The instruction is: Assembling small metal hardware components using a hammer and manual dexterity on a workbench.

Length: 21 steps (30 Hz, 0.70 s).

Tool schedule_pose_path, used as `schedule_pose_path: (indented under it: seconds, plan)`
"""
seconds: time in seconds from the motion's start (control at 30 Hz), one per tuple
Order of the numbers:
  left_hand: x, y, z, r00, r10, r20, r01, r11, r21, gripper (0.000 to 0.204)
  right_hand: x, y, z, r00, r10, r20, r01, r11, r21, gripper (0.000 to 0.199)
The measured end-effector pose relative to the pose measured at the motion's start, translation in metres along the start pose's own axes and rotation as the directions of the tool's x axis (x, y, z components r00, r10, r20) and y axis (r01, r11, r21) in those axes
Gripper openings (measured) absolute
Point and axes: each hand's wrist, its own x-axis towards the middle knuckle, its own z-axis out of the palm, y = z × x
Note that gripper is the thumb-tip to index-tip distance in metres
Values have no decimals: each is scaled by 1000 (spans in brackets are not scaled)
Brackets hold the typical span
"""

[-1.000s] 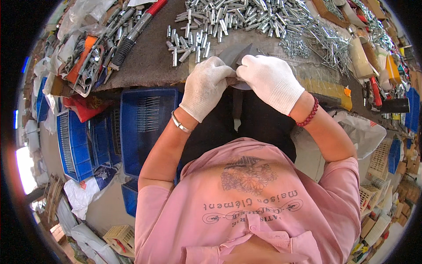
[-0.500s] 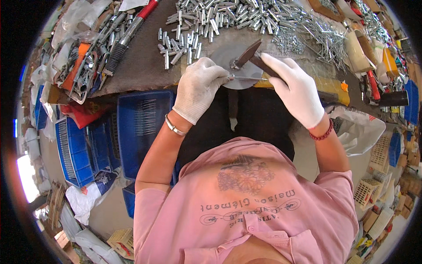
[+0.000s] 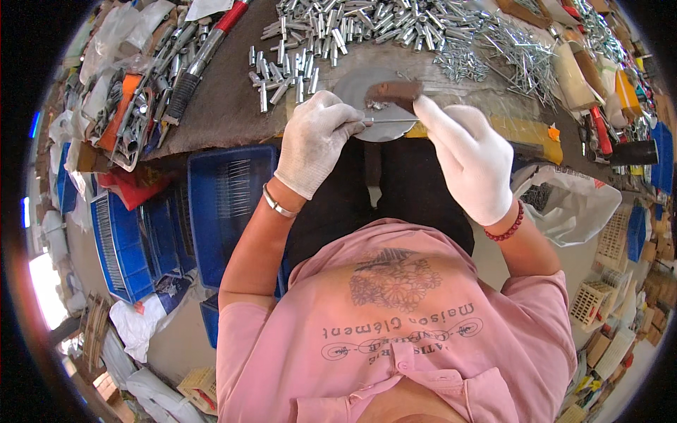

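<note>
White knit gloves cover both hands. My left hand (image 3: 316,144) is closed in a pinch on one end of a thin metal rod (image 3: 395,120), which points right across the near part of a round grey metal disc (image 3: 347,86) at the bench edge. My right hand (image 3: 474,158) is closed round a hammer, its handle mostly hidden by the glove. The brown hammer head (image 3: 396,93), smeared by motion, is over the disc, just beyond the rod. Whether it touches anything I cannot tell.
Short metal sleeves (image 3: 331,35) are heaped beyond the disc, with small screws and thin rods (image 3: 522,60) to their right. Hand tools (image 3: 130,106) lie at the left of the bench. A blue bin (image 3: 233,233) holding rods stands below the bench edge, left of my legs.
The hammer head has swung from a tilted position to a nearly level one over the disc. My right hand has turned and shifted slightly nearer me; the left has barely moved.
</note>
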Motion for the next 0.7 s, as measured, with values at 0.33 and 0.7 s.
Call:
schedule_pose_path:
  seconds: [0.33, 0.7]
  plan:
    - [-9, -9, 3, 997, 73, 39, -76, 994, 80, 5, 25, 34, 22, 960, 129, 250, -194, 947, 255, 51]
    - [-12, -1, -2, 999, -13, 36, 12, 1000, 17, 10, 11, 9, 25, 908, 218, 357, -234, 972, 1, 21]
